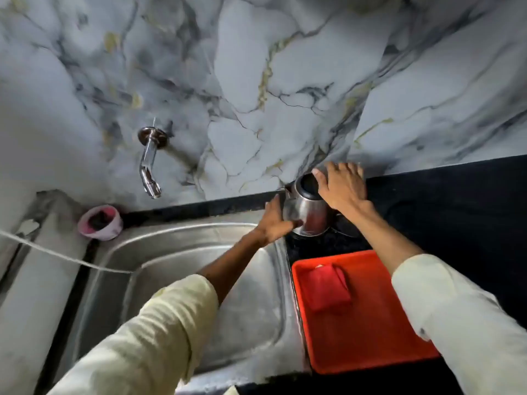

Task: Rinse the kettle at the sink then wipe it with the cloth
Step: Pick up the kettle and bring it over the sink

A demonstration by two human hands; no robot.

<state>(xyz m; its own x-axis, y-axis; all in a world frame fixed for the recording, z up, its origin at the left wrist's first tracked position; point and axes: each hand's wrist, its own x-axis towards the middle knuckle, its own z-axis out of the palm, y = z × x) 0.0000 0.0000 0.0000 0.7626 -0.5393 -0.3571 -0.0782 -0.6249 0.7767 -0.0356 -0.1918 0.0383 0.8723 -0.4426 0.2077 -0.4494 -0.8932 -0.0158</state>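
A single wide-angle head camera looks forward and steeply down from close above the steel sink (182, 252) and black counter (456, 201), facing the marble-patterned wall (285, 81). Both sleeved forearms reach in from the bottom edge; straight lines bow outward.
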